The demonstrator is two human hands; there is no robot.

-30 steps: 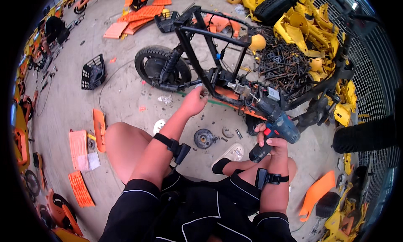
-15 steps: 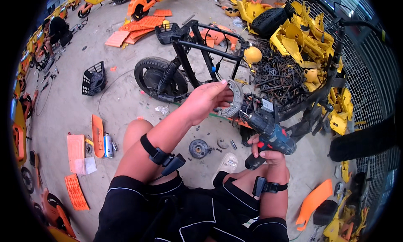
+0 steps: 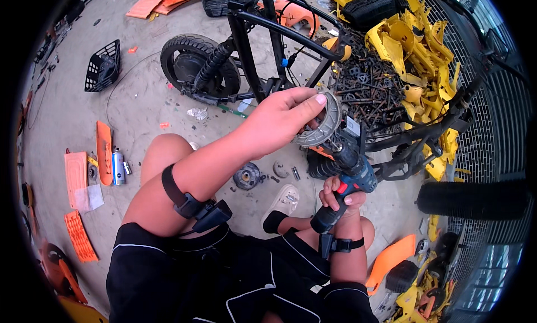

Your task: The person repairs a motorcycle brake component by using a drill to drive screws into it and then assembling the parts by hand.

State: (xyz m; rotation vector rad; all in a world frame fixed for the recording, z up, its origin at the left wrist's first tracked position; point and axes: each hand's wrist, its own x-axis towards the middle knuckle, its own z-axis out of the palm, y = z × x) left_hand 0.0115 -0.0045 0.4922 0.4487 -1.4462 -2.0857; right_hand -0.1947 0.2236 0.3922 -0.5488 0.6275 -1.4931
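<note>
My left hand (image 3: 282, 118) stretches forward and grips a grey, curved brake shoe (image 3: 331, 124), thumb on its upper end. Part of the shoe lies behind the fingers. A dark blue cordless drill (image 3: 361, 172) is in my right hand (image 3: 342, 197), fingers wrapped round its handle. The drill points up and away from me, its tip close to the lower side of the brake shoe; whether they touch I cannot tell. Just beyond both hands stands a black scooter frame (image 3: 239, 34) with a rear wheel (image 3: 202, 68).
A round metal hub plate (image 3: 246, 176) lies on the floor with small parts. To the left are a spray can (image 3: 118, 167), orange panels (image 3: 76, 177) and a black basket (image 3: 104, 67). Dark metal parts (image 3: 372, 90) and yellow panels (image 3: 391, 46) are heaped at the far right.
The view has shifted closer to the frame. My left thumb now lies over the brake shoe's upper end, and the drill is nearer to the shoe and points more upward.
</note>
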